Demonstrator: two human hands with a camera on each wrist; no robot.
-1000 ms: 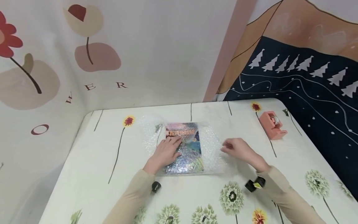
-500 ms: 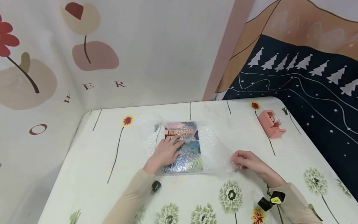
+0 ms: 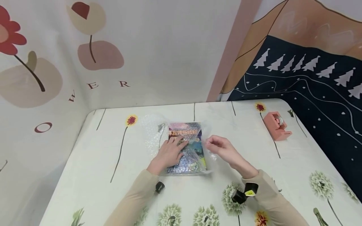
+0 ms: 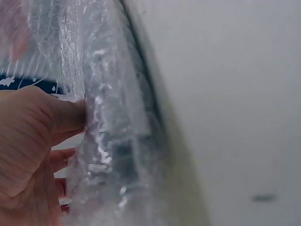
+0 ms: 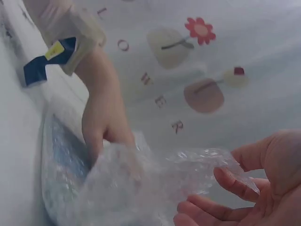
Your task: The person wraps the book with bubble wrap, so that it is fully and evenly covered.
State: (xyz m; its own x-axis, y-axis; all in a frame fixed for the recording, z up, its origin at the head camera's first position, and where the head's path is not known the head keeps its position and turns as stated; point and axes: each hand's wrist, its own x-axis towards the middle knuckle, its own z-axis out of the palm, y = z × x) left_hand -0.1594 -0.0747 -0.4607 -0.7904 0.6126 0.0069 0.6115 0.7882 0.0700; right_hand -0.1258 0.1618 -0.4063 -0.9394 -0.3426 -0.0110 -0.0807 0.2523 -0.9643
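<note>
Plastic bubble wrap (image 3: 151,128) covers an illustrated book (image 3: 196,150) lying flat on the floral tablecloth (image 3: 240,125), its long axis running away from the body. Left hand (image 3: 169,152): fingers spread, pressing on the wrapped cover. Right hand (image 3: 220,147): thumb and fingers pinching the loose wrap, just beside the book's right long edge and nearer that edge. More wrap extends leftward. Lateral room exists between right hand and coral tape dispenser (image 3: 273,127).
</note>
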